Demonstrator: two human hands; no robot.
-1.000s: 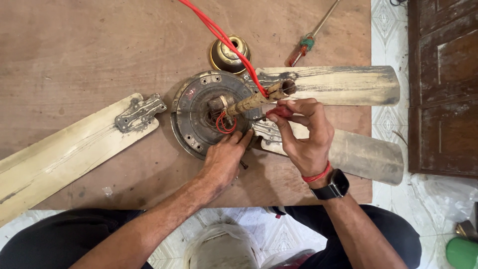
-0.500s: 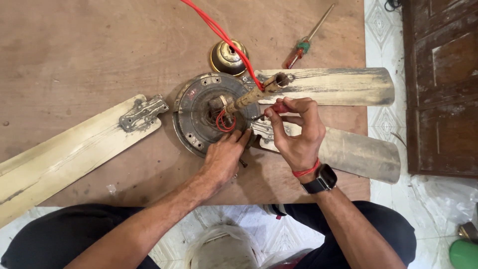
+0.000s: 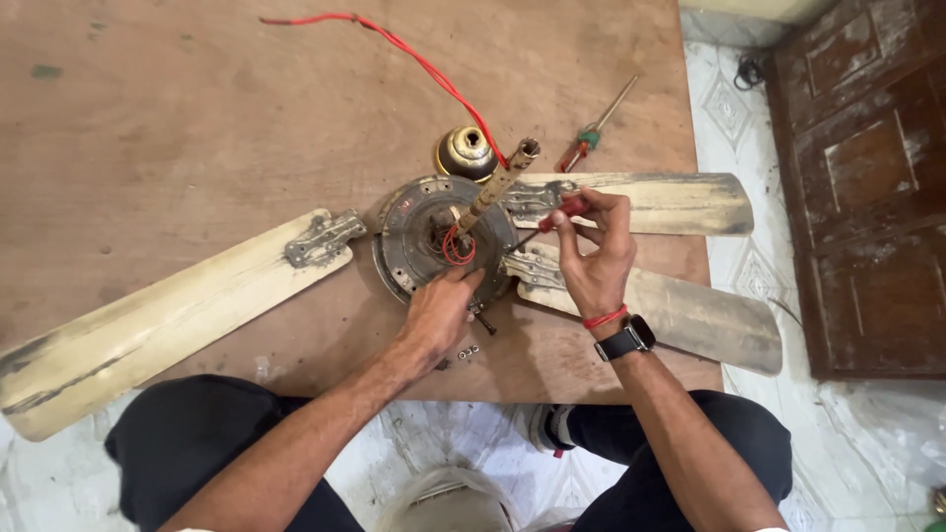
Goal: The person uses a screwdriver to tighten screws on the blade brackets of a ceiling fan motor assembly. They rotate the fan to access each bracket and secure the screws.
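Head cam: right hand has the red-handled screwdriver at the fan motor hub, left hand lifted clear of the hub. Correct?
Not quite. In the head view the left hand rests on the fan motor hub, not clear of it. The right hand does hold the red-handled screwdriver there.

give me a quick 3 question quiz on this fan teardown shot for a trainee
1. True or false: the right hand holds a red-handled screwdriver aimed at the fan motor housing.
2. Which hand rests on the housing's near edge? A) left hand B) right hand C) neither
3. How many fan blades are in view on the wooden board?

Key:
1. True.
2. A. The left hand steadies the housing.
3. Three: one long blade to the left, two on the right.
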